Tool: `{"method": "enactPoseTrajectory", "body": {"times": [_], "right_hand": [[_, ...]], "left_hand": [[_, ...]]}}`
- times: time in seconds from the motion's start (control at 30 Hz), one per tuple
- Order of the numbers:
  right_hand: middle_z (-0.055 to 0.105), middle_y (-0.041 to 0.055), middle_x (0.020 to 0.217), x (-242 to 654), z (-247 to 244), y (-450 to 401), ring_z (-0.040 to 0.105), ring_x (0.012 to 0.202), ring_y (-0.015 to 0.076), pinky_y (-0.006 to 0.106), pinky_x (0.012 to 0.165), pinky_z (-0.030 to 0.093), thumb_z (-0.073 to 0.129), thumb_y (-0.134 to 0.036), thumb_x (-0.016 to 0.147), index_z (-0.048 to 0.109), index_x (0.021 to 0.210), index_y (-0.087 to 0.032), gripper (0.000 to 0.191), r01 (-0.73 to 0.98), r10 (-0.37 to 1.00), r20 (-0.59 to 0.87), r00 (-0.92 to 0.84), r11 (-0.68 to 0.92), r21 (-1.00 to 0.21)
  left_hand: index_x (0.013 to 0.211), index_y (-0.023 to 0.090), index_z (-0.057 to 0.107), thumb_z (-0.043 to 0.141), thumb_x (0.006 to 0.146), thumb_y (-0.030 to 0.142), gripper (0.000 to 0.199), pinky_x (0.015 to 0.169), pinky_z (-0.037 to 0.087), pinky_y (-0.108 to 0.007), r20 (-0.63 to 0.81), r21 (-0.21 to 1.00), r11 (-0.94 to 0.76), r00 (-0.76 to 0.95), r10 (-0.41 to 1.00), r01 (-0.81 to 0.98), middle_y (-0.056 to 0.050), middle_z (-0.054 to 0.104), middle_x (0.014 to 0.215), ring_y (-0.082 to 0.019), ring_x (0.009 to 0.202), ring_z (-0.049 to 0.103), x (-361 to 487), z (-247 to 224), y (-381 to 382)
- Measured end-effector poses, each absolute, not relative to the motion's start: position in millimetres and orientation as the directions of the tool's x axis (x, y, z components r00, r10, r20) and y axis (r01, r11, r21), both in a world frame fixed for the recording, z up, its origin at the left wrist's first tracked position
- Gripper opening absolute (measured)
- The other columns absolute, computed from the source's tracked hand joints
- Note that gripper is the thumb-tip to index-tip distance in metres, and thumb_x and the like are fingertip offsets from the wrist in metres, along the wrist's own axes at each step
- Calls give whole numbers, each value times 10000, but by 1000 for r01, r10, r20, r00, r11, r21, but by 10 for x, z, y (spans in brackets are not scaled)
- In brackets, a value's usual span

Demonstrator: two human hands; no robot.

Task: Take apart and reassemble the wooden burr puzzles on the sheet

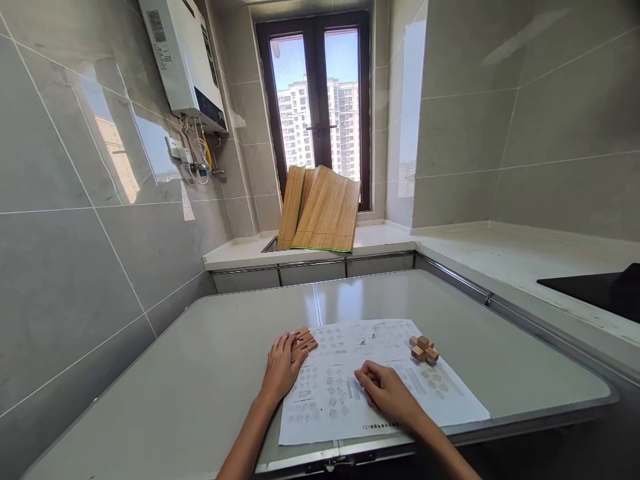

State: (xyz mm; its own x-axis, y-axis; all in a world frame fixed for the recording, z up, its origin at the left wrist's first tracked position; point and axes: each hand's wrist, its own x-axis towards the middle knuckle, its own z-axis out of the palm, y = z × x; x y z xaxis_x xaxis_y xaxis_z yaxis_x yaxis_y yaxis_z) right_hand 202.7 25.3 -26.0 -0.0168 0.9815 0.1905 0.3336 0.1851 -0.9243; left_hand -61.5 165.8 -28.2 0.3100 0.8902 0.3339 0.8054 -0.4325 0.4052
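A large white printed sheet point(345, 393) covered with small diagrams lies on the pale folding table point(200, 380). My left hand point(283, 363) rests at the sheet's upper left, its fingers over a flat wooden piece with slots point(305, 341). On the middle of the sheet rests my right hand point(383, 387), its fingers curled together; whether anything is inside them is hidden. A wooden block puzzle of interlocked pieces point(423, 349) sits near the sheet's right edge, beyond my right hand and not touched by it.
Behind the table runs a white counter point(450, 243) with a metal rail point(450, 279) below its edge. Bamboo mats point(327, 210) lean at the window. A black cooktop point(600, 290) lies at the right, and a water heater point(183, 60) hangs on the left wall.
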Motion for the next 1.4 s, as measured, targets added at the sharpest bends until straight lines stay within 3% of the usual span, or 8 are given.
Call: {"method": "enactPoseTrajectory", "body": {"times": [0.17, 0.3, 0.43, 0.73, 1.07, 1.4], "right_hand": [[567, -37, 530, 2028, -287, 257, 502, 526, 155, 271, 575, 374, 485, -541, 968, 519, 744, -223, 390, 384, 975, 221, -7, 207, -900], [581, -33, 543, 2034, -291, 246, 523, 539, 162, 271, 581, 384, 489, -538, 968, 533, 754, -221, 384, 374, 979, 205, -6, 193, -907], [581, -32, 557, 2039, -292, 245, 522, 555, 163, 271, 586, 383, 489, -535, 970, 539, 754, -221, 385, 384, 980, 198, -1, 183, -905], [576, -25, 683, 2077, -185, 176, 500, 655, 160, 265, 617, 374, 519, -477, 968, 611, 868, -205, 304, 342, 978, 158, -136, 196, -919], [589, -12, 659, 2058, -235, 143, 552, 648, 179, 282, 632, 426, 528, -543, 936, 616, 834, -204, 365, 311, 986, 160, -43, 166, -936], [597, -17, 648, 2077, -243, 123, 533, 650, 176, 280, 634, 412, 528, -544, 946, 628, 855, -203, 367, 314, 989, 148, -24, 148, -938]], "left_hand": [[1452, 181, 451, 451, 959, 525, 600, 1187, 296, -524, 350, 420, -389, 250, 903, 819, -157, 442, 1552, -327, 1476, 333, -607, -316, 1559], [1491, 97, 379, 450, 944, 557, 718, 1181, 310, -549, 329, 448, -318, 176, 928, 836, -225, 365, 1582, -366, 1482, 318, -617, -391, 1309], [1539, 175, 306, 475, 928, 581, 753, 1195, 310, -540, 315, 512, -292, 140, 939, 808, -158, 314, 1628, -334, 1516, 260, -665, -469, 987], [1430, 185, 461, 494, 906, 530, 628, 1170, 364, -516, 298, 578, -281, 122, 947, 767, -133, 485, 1523, -328, 1435, 411, -689, -372, 803], [1343, 237, 525, 499, 904, 475, 500, 1113, 422, -526, 283, 622, -301, 151, 947, 723, -106, 573, 1411, -318, 1344, 501, -704, -285, 740], [1338, 224, 531, 493, 906, 493, 510, 1091, 441, -517, 270, 628, -283, 137, 953, 725, -112, 581, 1400, -318, 1337, 505, -683, -237, 727]]}}
